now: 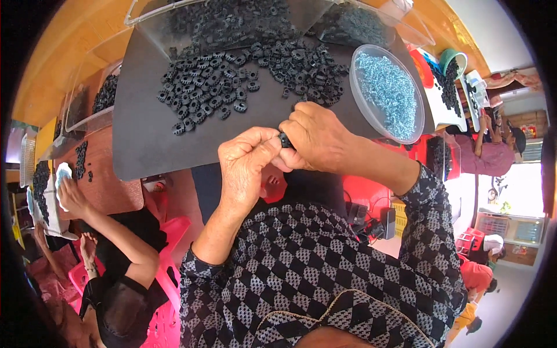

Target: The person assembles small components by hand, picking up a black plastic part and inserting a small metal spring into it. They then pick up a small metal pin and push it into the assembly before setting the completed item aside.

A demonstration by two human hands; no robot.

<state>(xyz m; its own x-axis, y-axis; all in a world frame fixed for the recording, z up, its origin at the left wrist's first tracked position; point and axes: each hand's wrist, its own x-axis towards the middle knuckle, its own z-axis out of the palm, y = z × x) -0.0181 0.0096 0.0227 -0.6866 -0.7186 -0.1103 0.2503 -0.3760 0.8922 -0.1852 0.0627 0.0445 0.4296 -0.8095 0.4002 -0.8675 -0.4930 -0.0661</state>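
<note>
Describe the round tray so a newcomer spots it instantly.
Find the dark tabletop in front of the person in the checkered top, then go to its right edge. There sits a shallow, clear, round tray. Unlike the loose heaps of black parts to its left, it holds a bed of tiny light-blue pieces.

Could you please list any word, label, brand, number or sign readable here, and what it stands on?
None can be read.
The clear round tub and diamond-patterned top show no legible lettering.
Any marks on the black plastic pieces are too small to read.
</note>
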